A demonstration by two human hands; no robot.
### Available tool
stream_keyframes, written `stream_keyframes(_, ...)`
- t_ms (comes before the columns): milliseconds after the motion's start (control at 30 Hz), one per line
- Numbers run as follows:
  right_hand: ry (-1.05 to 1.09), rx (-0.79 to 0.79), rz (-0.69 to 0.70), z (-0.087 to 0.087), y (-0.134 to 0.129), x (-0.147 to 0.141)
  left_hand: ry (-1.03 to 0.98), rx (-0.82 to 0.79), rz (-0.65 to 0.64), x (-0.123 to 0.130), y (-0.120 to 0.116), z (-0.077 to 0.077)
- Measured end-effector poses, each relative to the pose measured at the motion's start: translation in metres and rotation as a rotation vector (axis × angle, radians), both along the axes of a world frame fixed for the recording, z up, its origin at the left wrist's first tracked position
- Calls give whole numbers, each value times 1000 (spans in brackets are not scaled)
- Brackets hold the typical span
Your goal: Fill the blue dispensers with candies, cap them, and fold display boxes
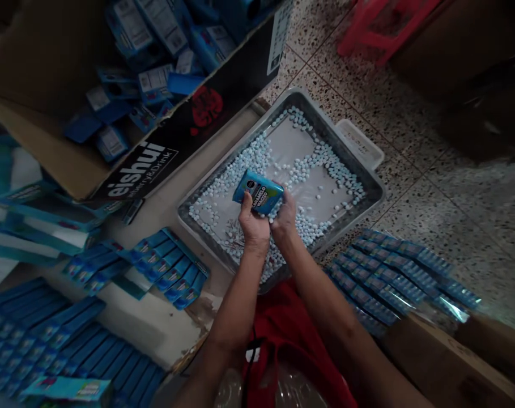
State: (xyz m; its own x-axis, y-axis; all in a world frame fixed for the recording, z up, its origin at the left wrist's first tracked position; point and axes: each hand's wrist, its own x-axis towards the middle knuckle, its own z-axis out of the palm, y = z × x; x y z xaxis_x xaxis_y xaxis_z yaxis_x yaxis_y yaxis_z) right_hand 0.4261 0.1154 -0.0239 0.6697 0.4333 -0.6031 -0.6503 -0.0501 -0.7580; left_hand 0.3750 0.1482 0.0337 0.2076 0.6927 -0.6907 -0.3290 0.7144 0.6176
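A small blue candy box (pixel 263 191), printed with "CARAMELO MACIZO", is tilted above a grey tray (pixel 382 190). My left hand (pixel 254 222) grips the box's lower left side, with the thumb pressed on its front. Wrapped about the right end is my right hand (pixel 286 214), its fingers partly hidden behind the box. Many small pale blue and white candies (pixel 251 156) lie scattered across the tray, thickest along the edges and under my hands.
A large cardboard carton (pixel 184 122) at upper left holds loose blue boxes. Rows of blue boxes (pixel 167 269) stand at lower left. Wrapped packs (pixel 380 272) lie on the speckled floor at right, near a brown carton (pixel 444 362). A red plastic stool (pixel 380 34) stands behind.
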Motion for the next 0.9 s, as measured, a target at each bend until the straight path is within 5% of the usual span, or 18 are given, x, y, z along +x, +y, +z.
stream_keyframes(167, 355, 163, -75, 22, -13, 20, 250, 374, -197, -52, 15, 32)
stream_keyframes(367, 659, 534, -112, 91, -26, 31, 715, 809, -357, -98, 36, 42)
stream_keyframes(567, 443, 595, -55, 152, 5, 7, 895, 1117, -644, -96, 32, 61)
stream_keyframes(700, 198, 520, 21, 164, 22, -2, 917, 1167, -735, -97, 28, 70)
stream_keyframes(900, 20, 499, 130, 157, 24, -3, 867, 1145, -697, -99, 24, 61)
